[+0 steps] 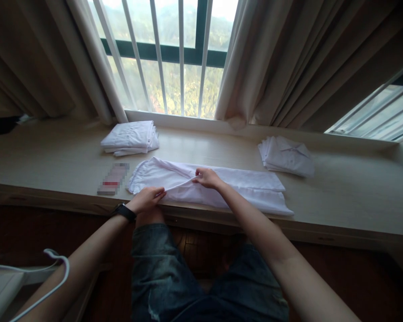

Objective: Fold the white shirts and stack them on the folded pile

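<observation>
A white garment [251, 181], folded into a long strip, lies lengthwise along the front of the pale ledge. My left hand [146, 199], with a black band on its wrist, pinches an edge of this cloth near the left end. Around the middle of the strip, my right hand [208, 178] grips the same edge between thumb and fingers. The cloth edge is pulled taut and slightly raised between the two hands. Its right end lies flat, with two layers showing.
On the ledge [349, 201], a folded white stack [130, 137] sits back left and a folded white shirt [285, 155] back right. A blurred flat packet [113, 179] lies left of the garment. A white hanger [65, 273] is at lower left. Curtains [271, 58] flank the barred window.
</observation>
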Available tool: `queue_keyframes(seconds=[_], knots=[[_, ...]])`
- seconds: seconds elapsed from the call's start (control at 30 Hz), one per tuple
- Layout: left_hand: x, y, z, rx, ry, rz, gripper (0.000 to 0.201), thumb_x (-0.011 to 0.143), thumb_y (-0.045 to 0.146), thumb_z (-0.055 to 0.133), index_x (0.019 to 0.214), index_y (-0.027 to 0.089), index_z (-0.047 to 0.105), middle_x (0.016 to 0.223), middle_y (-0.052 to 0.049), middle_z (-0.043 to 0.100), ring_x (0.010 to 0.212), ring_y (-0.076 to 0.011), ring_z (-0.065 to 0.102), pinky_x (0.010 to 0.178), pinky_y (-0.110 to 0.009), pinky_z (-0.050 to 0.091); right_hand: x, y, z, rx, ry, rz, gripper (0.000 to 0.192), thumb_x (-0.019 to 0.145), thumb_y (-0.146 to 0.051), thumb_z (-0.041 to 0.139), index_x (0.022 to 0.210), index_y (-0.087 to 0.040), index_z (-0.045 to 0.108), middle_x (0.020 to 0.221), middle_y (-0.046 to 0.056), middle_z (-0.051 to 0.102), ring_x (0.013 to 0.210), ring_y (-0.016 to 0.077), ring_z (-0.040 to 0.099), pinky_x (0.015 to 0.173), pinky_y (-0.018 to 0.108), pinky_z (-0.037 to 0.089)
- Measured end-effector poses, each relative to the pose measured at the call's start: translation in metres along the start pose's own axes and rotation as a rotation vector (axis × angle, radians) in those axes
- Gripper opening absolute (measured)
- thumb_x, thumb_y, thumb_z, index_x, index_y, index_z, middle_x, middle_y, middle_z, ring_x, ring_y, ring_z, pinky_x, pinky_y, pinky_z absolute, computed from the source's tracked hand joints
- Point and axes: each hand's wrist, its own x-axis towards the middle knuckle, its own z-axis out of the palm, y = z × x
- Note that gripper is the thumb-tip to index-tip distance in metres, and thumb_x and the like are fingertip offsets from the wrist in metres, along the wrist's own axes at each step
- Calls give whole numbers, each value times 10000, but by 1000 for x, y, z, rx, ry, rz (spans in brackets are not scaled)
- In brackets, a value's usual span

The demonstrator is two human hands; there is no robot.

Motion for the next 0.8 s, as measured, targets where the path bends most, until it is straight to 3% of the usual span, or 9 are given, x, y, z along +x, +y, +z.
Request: queue_keyframes(seconds=[0.1, 0.27, 0.47, 0.6, 0.7, 0.8], knots=[[3, -6, 3, -7, -9, -87, 438, 991, 531, 333, 825, 235, 611, 762, -32, 671, 716, -197, 602, 675, -277, 382, -5, 12, 21, 7, 45, 60, 269, 916, -421, 655, 1105, -232, 678, 1057, 64, 736, 967, 223, 660, 801, 280, 449], [9, -15, 7, 204, 62, -98, 415, 980, 525, 376, 882, 241, 663, 708, -64, 657, 707, -230, 620, 723, -317, 372, -21, 31, 49, 25, 166, 143, 372, 946, -516, 587, 1118, -193, 657, 1076, 107, 713, 990, 241, 642, 871, 325, 459], [14, -11, 11, 330, 92, -142, 482, 984, 536, 360, 807, 208, 666, 738, -105, 669, 799, -266, 642, 810, -372, 397, -44, 41, 60, -44, 368, 105, 448, 975, -537, 497, 1190, -180, 661, 1204, 139, 660, 1142, 295, 562, 1025, 428, 409], [19, 14, 17, 361, 230, -145, 284, 934, 278, 467, 1089, 178, 683, 1072, -185, 690, 1031, -325, 616, 904, -461, 406, -50, 58, 53, 14, 382, 21, 425, 1038, -360, 334, 1303, -187, 617, 1283, 120, 644, 1203, 261, 557, 1074, 414, 407], [38, 47, 32, 249, 253, -2, 486, 888, 131, 454, 1342, 231, 599, 1340, -149, 611, 1206, -294, 564, 1003, -456, 412, -52, 77, 45, 15, 376, 28, 436, 1025, -261, 315, 1352, -173, 589, 1324, 120, 633, 1240, 243, 556, 1111, 401, 395], [65, 81, 56, 152, 266, 184, 518, 951, 220, 437, 1457, 308, 502, 1528, -71, 477, 1421, -293, 398, 1141, -506, 322, -58, 96, 37, -78, 296, 42, 423, 1019, -318, 403, 1371, -165, 580, 1401, 133, 589, 1318, 259, 513, 1144, 427, 366]])
